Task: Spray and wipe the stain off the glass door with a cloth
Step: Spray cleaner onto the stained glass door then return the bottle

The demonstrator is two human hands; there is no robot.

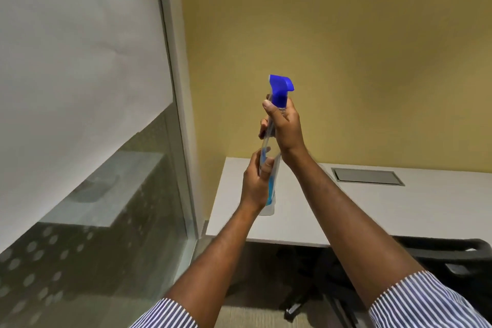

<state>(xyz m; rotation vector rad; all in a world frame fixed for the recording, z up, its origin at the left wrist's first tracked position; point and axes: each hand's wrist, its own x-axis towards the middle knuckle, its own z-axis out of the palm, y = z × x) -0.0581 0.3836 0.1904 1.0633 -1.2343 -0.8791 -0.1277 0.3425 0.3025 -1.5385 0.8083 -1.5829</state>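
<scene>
A clear spray bottle (271, 168) with blue liquid in its lower part and a blue trigger head (281, 90) stands upright in mid-air, held in both hands. My right hand (286, 128) grips its neck just under the trigger head. My left hand (257, 181) wraps around the bottle's body lower down. The glass door (111, 208) fills the left side, frosted white above and clear below, with a dotted pattern at the bottom. No cloth is in view and I cannot make out a stain.
A white desk (346, 208) with a grey cable hatch (367, 176) stands against the yellow wall (332, 48). A black chair (452, 255) sits at the desk's right front. The door's metal frame (181, 114) runs between glass and wall.
</scene>
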